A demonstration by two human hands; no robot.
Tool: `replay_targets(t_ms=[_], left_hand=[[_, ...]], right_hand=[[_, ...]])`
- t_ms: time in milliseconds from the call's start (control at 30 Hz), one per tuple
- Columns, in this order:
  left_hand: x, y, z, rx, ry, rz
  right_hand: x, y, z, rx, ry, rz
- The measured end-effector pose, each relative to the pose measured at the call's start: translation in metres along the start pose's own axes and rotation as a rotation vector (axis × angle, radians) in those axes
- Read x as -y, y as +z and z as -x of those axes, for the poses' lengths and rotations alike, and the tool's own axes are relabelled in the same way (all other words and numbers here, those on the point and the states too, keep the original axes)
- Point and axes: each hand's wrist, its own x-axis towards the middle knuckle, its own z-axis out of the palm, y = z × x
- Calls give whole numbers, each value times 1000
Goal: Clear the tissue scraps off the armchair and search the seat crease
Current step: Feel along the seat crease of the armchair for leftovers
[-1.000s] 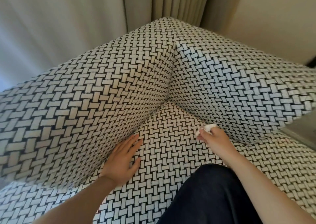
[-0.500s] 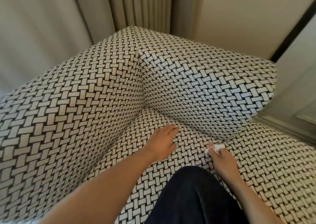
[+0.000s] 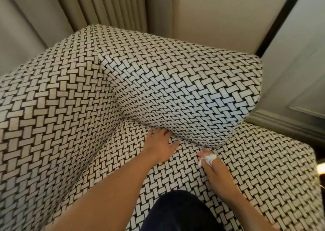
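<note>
The armchair [image 3: 184, 90] is covered in a black-and-white woven pattern. My left hand [image 3: 159, 145] lies flat on the seat with straight fingers, and its fingertips reach into the seat crease [image 3: 175, 136] under the right armrest. My right hand [image 3: 213, 167] rests on the seat close to the armrest's front corner. It holds small white tissue scraps [image 3: 209, 157] between its fingers. Its fingertips touch the cushion just before the crease.
A dark trouser knee [image 3: 179, 211] presses on the seat's front. Beige curtains [image 3: 109, 7] hang behind the chair. A grey panelled wall or door [image 3: 295, 82] stands close on the right, past the armrest.
My left hand slid from the left side of the seat across to the crease under the right armrest. My right hand moved with the scraps towards the armrest's front. The view turned right.
</note>
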Motion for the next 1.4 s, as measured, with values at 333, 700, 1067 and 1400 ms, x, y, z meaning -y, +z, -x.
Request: replay_targets(t_ms=[333,700,1067,1400], left_hand=[[-8,4,-1,-2,-35,-92],[-41,-14,31,210,-32,19],[-179,-20,82,220,-16,1036],[-194,28,109,439,-93,1170]], right_hand=[[-5,4,-2,-37,-66,-22],[4,2,2,-32,8,-93],[-7,-64,67,-216,51,-79],[-58,-98,128,-205,63,113]])
